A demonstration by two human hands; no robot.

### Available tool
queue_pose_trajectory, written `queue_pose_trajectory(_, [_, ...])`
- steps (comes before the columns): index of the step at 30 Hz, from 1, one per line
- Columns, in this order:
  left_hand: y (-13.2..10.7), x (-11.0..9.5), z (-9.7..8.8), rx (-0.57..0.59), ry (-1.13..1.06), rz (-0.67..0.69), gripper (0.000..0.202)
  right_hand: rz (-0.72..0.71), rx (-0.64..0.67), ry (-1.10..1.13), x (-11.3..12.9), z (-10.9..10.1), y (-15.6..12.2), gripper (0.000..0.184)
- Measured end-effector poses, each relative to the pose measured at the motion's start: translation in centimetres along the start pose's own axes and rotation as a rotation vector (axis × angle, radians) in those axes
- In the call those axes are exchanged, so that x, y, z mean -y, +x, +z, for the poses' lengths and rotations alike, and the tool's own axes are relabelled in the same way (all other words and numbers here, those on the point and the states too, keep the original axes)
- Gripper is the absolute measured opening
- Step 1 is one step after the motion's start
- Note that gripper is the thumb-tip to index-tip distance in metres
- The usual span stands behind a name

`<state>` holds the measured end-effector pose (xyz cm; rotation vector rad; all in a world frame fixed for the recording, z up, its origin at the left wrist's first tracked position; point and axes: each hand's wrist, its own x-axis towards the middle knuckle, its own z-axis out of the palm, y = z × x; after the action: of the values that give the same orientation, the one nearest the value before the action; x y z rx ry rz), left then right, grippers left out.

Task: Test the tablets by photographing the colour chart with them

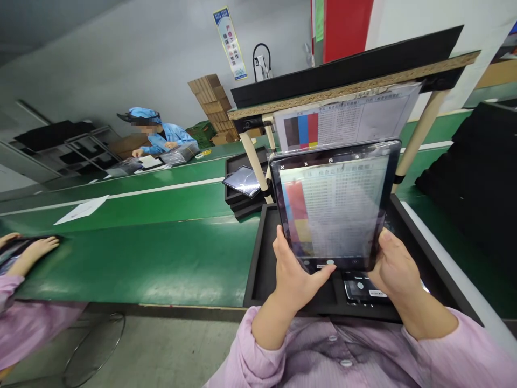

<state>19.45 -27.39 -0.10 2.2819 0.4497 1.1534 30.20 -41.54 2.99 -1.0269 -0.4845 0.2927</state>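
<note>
I hold a black tablet [334,205] upright in front of me with both hands. My left hand [293,272] grips its lower left corner, thumb reaching onto the screen's bottom edge. My right hand [393,264] grips the lower right corner. The lit screen shows a camera image of the colour-bar chart [347,121] that hangs from the small wooden shelf [351,89] behind it. Below the tablet lies a black foam tray [262,258] with another dark device [361,288] in it.
A green conveyor table [161,237] stretches left. A second tablet [243,180] lies on stacked black trays at the shelf's foot. A neighbour's hand in a pink sleeve [34,250] rests at the far left. A person in blue [161,137] works at the far side. White paper [83,209] lies on the belt.
</note>
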Motion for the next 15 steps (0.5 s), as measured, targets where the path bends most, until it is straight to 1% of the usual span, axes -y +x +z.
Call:
queue_pose_trajectory(4, [0.02,0.02,0.08,0.007,0.006,-0.02,0.131,0.007,-0.02,-0.062,-0.12,-0.19,0.02,0.04])
queue_pose_trajectory(9, [0.08,-0.01,0.19,-0.023,-0.009,0.017,0.127,-0.008,-0.007,-0.088,-0.2,-0.25,-0.05,0.041])
queue_pose_trajectory(13, [-0.03,0.13,0.34,-0.031,-0.009,-0.012,0.126,0.007,0.001,-0.102,-0.24,-0.31,-0.09,0.046])
queue_pose_trajectory(15, [-0.11,0.21,0.37,-0.032,-0.01,-0.021,0.129,0.01,-0.01,-0.09,-0.22,-0.31,-0.11,0.046])
